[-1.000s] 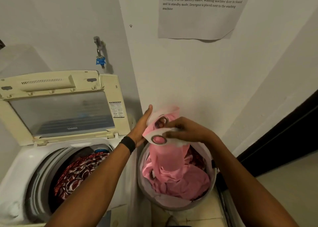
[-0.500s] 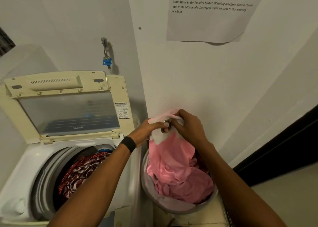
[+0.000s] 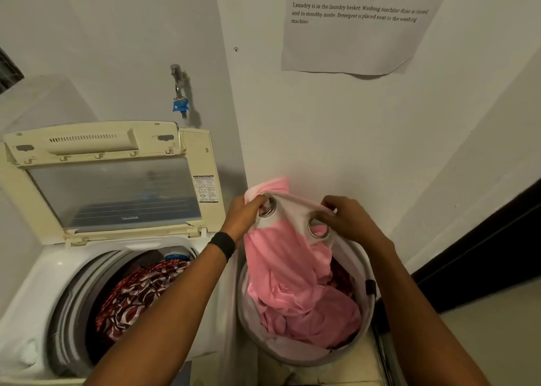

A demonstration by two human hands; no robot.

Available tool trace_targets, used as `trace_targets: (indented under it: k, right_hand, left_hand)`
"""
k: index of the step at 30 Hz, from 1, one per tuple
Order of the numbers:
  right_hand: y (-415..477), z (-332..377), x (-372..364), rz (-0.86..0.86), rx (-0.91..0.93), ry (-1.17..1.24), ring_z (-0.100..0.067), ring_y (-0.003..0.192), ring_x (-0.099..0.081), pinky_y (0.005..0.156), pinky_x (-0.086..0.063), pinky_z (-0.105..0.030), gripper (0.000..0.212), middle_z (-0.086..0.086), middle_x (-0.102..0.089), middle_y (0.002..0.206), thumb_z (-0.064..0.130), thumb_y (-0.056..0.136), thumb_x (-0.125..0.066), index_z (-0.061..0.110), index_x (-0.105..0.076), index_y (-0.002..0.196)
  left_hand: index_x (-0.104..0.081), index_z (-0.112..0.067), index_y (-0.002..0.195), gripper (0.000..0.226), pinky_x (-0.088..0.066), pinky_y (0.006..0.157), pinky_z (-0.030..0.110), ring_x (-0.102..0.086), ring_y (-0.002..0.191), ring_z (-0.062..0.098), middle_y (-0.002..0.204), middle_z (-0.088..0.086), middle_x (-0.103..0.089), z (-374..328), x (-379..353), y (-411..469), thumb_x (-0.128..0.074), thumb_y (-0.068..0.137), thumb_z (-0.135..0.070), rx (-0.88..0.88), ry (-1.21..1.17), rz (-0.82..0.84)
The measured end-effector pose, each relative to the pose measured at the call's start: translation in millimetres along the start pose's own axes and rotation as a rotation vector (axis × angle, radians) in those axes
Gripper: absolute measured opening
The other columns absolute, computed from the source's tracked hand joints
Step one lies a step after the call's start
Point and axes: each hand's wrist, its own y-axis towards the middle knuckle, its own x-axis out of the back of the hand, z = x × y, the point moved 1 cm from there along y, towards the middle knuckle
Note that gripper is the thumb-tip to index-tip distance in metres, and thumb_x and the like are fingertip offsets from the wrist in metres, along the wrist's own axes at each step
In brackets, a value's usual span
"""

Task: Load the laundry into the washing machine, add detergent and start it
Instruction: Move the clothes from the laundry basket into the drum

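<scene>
A pink curtain with a white top band and metal eyelets hangs out of the round laundry basket at the lower middle. My left hand grips the band at one eyelet. My right hand grips it at the other eyelet, a little lower and to the right. The top-loading washing machine stands to the left with its cream lid raised. A red and white patterned cloth lies in the drum. No detergent shows.
A tap with a blue fitting juts from the wall above the machine. A printed instruction sheet hangs on the white wall behind the basket. A dark doorway edge runs at the right. More patterned cloth shows under the pink curtain.
My hands have spread apart along the curtain's white band, each now at its own eyelet. The curtain is lifted a little higher out of the basket.
</scene>
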Motion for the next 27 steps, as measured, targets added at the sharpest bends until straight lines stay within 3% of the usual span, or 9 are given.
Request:
trace_targets:
  k: [3, 6, 8, 12, 15, 18, 21, 24, 27]
  right_hand:
    - [-1.7, 20.7, 8.7, -0.348, -0.059, 0.038, -0.009, 0.052, -0.052, 0.051, -0.035, -0.027, 0.032, 0.007, -0.057, 0.057, 0.038, 0.087, -0.069, 0.022, -0.055, 0.064]
    - [-0.5, 44.9, 0.4, -0.502, -0.161, -0.116, -0.021, 0.061, -0.053, 0.058, -0.037, -0.031, 0.031, 0.005, -0.058, 0.068, 0.04, 0.094, -0.057, 0.017, -0.05, 0.074]
    - [1.7, 53.9, -11.2, -0.479, -0.173, -0.154, -0.025, 0.065, -0.054, 0.061, -0.04, -0.034, 0.032, 0.001, -0.058, 0.073, 0.039, 0.098, -0.053, 0.013, -0.05, 0.08]
    - [5.7, 60.7, -35.3, -0.431, -0.167, 0.141, -0.017, 0.053, -0.048, 0.052, -0.031, -0.03, 0.038, 0.003, -0.05, 0.056, 0.035, 0.094, -0.062, 0.015, -0.046, 0.066]
    - [5.1, 63.5, -48.5, -0.35, -0.061, 0.309, -0.012, 0.058, -0.055, 0.059, -0.041, -0.029, 0.035, 0.002, -0.061, 0.063, 0.032, 0.101, -0.058, 0.014, -0.062, 0.072]
    - [0.0, 60.1, -53.2, -0.117, 0.084, 0.417, -0.017, 0.083, -0.067, 0.078, -0.055, -0.036, 0.028, -0.001, -0.074, 0.092, 0.026, 0.103, -0.049, 0.017, -0.075, 0.103]
    - [-3.6, 47.9, -55.4, -0.07, 0.296, 0.322, -0.02, 0.101, -0.063, 0.089, -0.055, -0.031, 0.034, -0.007, -0.063, 0.114, 0.012, 0.098, -0.063, 0.013, -0.067, 0.132]
    - [-6.1, 35.3, -61.4, -0.184, 0.267, 0.365, -0.015, 0.097, -0.062, 0.08, -0.057, -0.024, 0.039, -0.004, -0.054, 0.114, 0.018, 0.092, -0.076, 0.014, -0.059, 0.127]
    - [-6.0, 19.0, -68.1, 0.03, 0.144, 0.322, -0.017, 0.099, -0.063, 0.079, -0.053, -0.02, 0.038, 0.0, -0.063, 0.114, 0.03, 0.091, -0.077, 0.016, -0.053, 0.118]
  left_hand:
    - [-0.072, -0.023, 0.08, 0.018, -0.049, 0.066, 0.02, -0.065, 0.068, 0.003, 0.076, -0.008, -0.072, -0.9, -10.3, 0.3, -0.072, 0.095, -0.032, -0.048, 0.118, -0.102]
    - [-0.072, -0.023, 0.085, 0.016, -0.049, 0.063, 0.018, -0.065, 0.07, 0.004, 0.078, -0.007, -0.071, -7.3, -27.0, -4.8, -0.069, 0.097, -0.032, -0.118, 0.13, -0.157]
    - [-0.071, -0.024, 0.086, 0.013, -0.049, 0.059, 0.013, -0.066, 0.069, 0.002, 0.08, -0.007, -0.072, -12.2, -35.5, -9.1, -0.069, 0.097, -0.03, -0.144, 0.088, -0.201]
    - [-0.076, -0.015, 0.091, 0.021, -0.05, 0.059, 0.011, -0.071, 0.068, 0.002, 0.075, -0.006, -0.076, -12.5, -47.0, -18.0, -0.066, 0.1, -0.032, -0.094, 0.032, -0.071]
    - [-0.075, -0.012, 0.1, 0.035, -0.05, 0.058, 0.01, -0.072, 0.074, 0.004, 0.083, -0.004, -0.077, -12.1, -51.2, -25.5, -0.061, 0.102, -0.044, -0.031, -0.035, -0.008]
    - [-0.074, -0.008, 0.108, 0.044, -0.057, 0.062, 0.02, -0.076, 0.081, 0.018, 0.094, 0.008, -0.078, -16.8, -38.8, -26.5, -0.063, 0.1, -0.049, 0.087, -0.166, 0.012]
    - [-0.073, -0.006, 0.115, 0.041, -0.062, 0.082, 0.037, -0.076, 0.096, 0.03, 0.103, 0.016, -0.078, -20.6, -25.5, -22.8, -0.07, 0.096, -0.043, 0.147, -0.186, 0.076]
    - [-0.069, -0.003, 0.122, 0.039, -0.059, 0.081, 0.034, -0.074, 0.094, 0.028, 0.108, 0.017, -0.077, -23.9, -21.2, -19.1, -0.066, 0.099, -0.034, 0.143, -0.202, 0.07]
    - [-0.065, 0.004, 0.127, 0.043, -0.055, 0.098, 0.045, -0.069, 0.1, 0.031, 0.121, 0.029, -0.07, -23.6, -16.4, -16.8, -0.064, 0.101, -0.03, 0.151, -0.243, 0.103]
